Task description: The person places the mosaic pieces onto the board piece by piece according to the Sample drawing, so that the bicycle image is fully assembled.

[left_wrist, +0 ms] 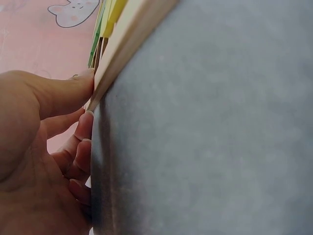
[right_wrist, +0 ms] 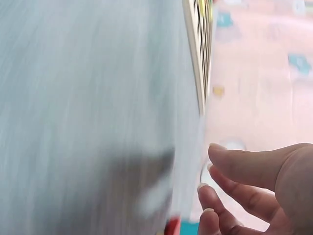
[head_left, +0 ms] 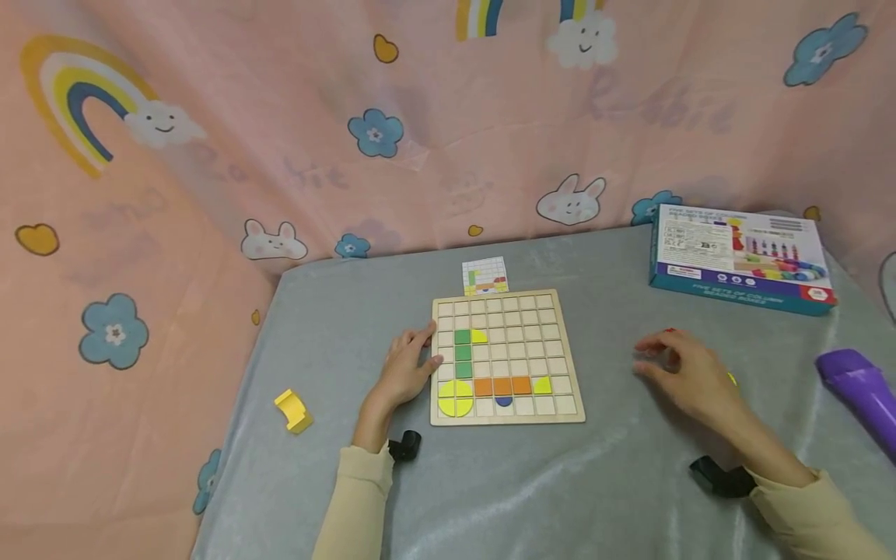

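My left hand holds the left edge of a wooden grid board, its thumb on the rim in the left wrist view. On the board lie green squares, a yellow circle of quarter pieces, orange squares, a blue half circle and two single yellow quarter pieces, one beside the top green square. Right of the board hovers my right hand, fingers loosely bent and nothing visible between them. A small red piece shows just behind its fingers.
Behind the board lies a pattern card. A yellow block sits at the left. At the right are a toy box, a purple object and a yellow bit partly hidden by my right hand.
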Motion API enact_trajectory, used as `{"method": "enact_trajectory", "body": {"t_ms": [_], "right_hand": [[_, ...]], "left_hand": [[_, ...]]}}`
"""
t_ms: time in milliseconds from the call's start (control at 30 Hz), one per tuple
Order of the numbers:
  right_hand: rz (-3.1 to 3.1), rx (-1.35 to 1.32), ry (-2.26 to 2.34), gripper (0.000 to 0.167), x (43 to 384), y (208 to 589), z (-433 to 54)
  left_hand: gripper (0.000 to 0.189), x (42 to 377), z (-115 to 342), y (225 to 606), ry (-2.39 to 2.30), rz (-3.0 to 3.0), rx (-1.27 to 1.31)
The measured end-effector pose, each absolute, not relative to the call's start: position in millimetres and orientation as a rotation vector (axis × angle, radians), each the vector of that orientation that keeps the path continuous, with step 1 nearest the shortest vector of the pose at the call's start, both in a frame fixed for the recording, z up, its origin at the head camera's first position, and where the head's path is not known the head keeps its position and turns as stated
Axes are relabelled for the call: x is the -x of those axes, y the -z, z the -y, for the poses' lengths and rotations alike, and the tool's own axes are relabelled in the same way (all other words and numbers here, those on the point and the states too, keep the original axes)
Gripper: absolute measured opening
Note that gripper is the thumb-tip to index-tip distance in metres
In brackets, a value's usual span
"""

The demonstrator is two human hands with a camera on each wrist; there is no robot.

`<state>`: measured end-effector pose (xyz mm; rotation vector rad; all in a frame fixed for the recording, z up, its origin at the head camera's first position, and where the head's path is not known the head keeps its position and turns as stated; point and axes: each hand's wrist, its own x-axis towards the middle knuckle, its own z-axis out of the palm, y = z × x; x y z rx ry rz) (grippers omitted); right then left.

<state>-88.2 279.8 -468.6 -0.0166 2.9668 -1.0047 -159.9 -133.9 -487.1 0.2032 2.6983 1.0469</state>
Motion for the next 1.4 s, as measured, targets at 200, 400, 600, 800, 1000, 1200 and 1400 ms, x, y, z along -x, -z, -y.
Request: {"method": "enact_trajectory", "body": {"t_ms": [200,400,600,800,1000,1200,1400], "right_hand": [[-2.968,-0.156,0.954,0.03,88,468,-328],[-2.912,-0.274,0.903,0.039,86,472,-354],[-2.887,-0.304,0.894,0.043,86,479,-354],[-2.919,-0.266,0.892,0.031,88,478,-343],[-2.997,-0.138,0.919,0.022,91,468,-325],[-3.023,0.011,0.987,0.02,94,460,-296],[-3.006,-0.001,1.044,0.023,99,453,-265]], "left_hand": [[0.064,159,134,488,-1.046,-2.699,-0.195],[0.064,159,135,489,-1.038,-2.701,-0.199],[0.064,159,135,490,-1.047,-2.701,-0.23],[0.064,159,136,490,-1.057,-2.703,-0.233],[0.064,159,136,489,-1.054,-2.699,-0.233],[0.064,160,137,490,-1.046,-2.702,-0.23],[0.064,161,137,489,-1.035,-2.704,-0.232]]}}
